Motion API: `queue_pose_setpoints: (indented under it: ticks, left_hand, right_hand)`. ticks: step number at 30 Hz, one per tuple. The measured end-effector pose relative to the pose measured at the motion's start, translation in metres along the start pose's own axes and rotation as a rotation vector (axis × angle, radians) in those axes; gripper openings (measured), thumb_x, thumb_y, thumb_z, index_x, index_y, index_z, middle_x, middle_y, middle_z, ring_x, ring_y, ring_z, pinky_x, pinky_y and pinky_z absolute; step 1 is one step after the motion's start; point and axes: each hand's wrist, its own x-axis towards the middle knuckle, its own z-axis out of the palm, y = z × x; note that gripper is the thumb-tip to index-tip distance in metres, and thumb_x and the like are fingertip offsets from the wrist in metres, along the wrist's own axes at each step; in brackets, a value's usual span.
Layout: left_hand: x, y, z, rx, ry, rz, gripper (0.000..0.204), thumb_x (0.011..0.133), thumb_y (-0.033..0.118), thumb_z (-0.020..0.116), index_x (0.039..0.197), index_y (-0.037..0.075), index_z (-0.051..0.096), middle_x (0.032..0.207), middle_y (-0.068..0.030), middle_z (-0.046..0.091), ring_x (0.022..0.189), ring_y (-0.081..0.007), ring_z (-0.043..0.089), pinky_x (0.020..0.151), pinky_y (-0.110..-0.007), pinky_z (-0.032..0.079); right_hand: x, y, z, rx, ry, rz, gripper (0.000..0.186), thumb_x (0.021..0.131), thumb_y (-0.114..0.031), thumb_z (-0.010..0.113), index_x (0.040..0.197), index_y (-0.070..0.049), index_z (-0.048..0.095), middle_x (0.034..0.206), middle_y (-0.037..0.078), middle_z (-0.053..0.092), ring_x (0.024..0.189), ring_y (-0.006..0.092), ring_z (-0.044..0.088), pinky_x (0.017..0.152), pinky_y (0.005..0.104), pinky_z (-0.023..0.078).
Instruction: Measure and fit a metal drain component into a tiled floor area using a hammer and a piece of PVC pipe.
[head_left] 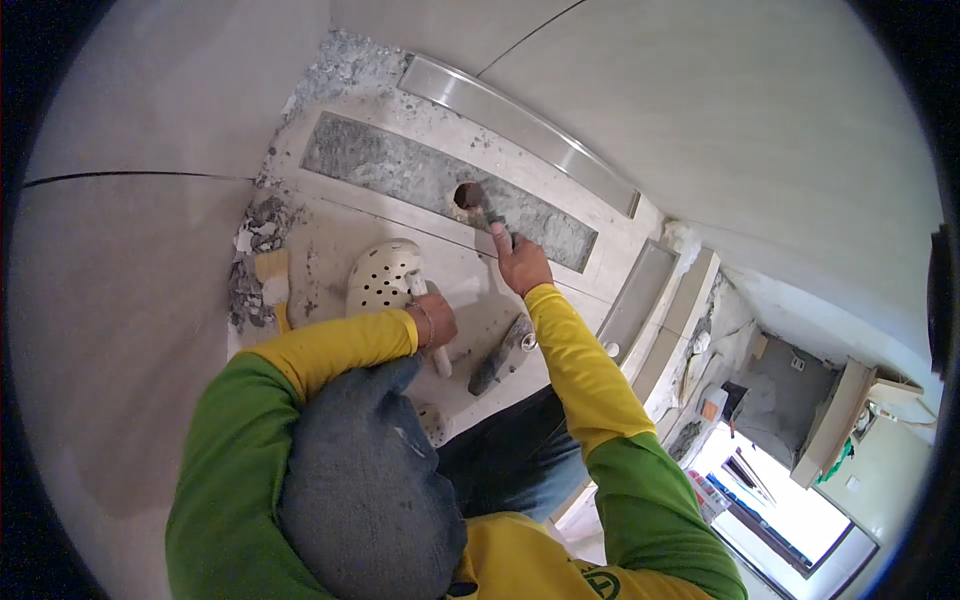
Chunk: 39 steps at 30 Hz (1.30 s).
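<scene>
My right hand [523, 265] grips a dark-handled tool [492, 212], whose far end reaches the round hole [463, 196] in a recessed grey strip [400, 165]. The tool's head is too dark to make out. In my left hand [434, 320] is a pale, stick-like tool [442, 360]. It passes through the fist, and its upper end lies beside a white perforated clog [380, 280] on my foot. Between my two forearms rests a dark, elongated object [503, 355] with a pale round part at one end.
A long metal channel piece [520, 125] lies beyond the strip, along the wall. Grey rubble [268, 225] and a wide brush [272, 280] with a yellow handle are at the left. At the right are a rectangular panel [638, 300], a raised ledge [680, 325] and a bright window [780, 490].
</scene>
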Motion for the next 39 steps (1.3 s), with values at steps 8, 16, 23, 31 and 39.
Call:
queue_pose_setpoints:
  ticks: [8,16,23,31,39]
  left_hand:
    - [0.002,-0.002,-0.008,-0.078,0.031,-0.045,0.018,0.069,0.017,0.067,0.085,0.012,0.075,0.083,-0.0093,0.072,0.081,-0.0276,0.07,0.07,-0.041,0.055]
    - [0.001,0.0,-0.004,-0.023,0.002,0.02,0.023,0.057,0.022,0.076,0.079,0.016,0.075,0.08,-0.0082,0.071,0.08,-0.0262,0.07,0.07,-0.04,0.054]
    - [-0.002,-0.005,0.006,-0.004,0.09,0.098,0.02,0.056,0.032,0.075,0.071,0.02,0.068,0.069,-0.0058,0.066,0.074,-0.0289,0.068,0.065,-0.045,0.052]
    - [0.003,-0.004,0.02,0.055,0.097,0.085,0.014,0.061,0.03,0.072,0.07,0.019,0.068,0.072,-0.0075,0.068,0.075,-0.0266,0.068,0.067,-0.043,0.053]
    - [0.006,-0.002,0.008,0.051,0.067,0.11,0.01,0.067,0.026,0.068,0.074,0.019,0.07,0.073,-0.0064,0.069,0.079,-0.0268,0.069,0.069,-0.043,0.053]
  right_hand:
    - [-0.001,0.005,0.006,-0.099,-0.083,-0.028,0.077,0.093,-0.064,0.036,0.106,0.008,0.061,0.095,0.038,0.06,0.097,0.0512,0.058,0.088,0.0508,0.046]
    - [-0.02,-0.004,-0.018,-0.202,0.056,-0.195,0.063,0.089,-0.062,0.048,0.097,0.0,0.057,0.085,0.028,0.065,0.086,0.0428,0.065,0.074,0.0495,0.052]
    - [-0.019,-0.004,-0.031,-0.372,-0.024,-0.423,0.066,0.086,-0.068,0.047,0.101,-0.004,0.059,0.089,0.021,0.068,0.083,0.0376,0.067,0.074,0.0474,0.053]
    - [-0.008,-0.003,-0.015,-0.358,-0.038,-0.207,0.07,0.087,-0.069,0.042,0.104,-0.004,0.062,0.094,0.023,0.068,0.085,0.0421,0.066,0.077,0.049,0.053]
    - [0.005,-0.01,-0.028,-0.334,-0.041,-0.088,0.071,0.088,-0.068,0.041,0.101,-0.002,0.063,0.09,0.024,0.068,0.086,0.0399,0.067,0.079,0.0478,0.053]
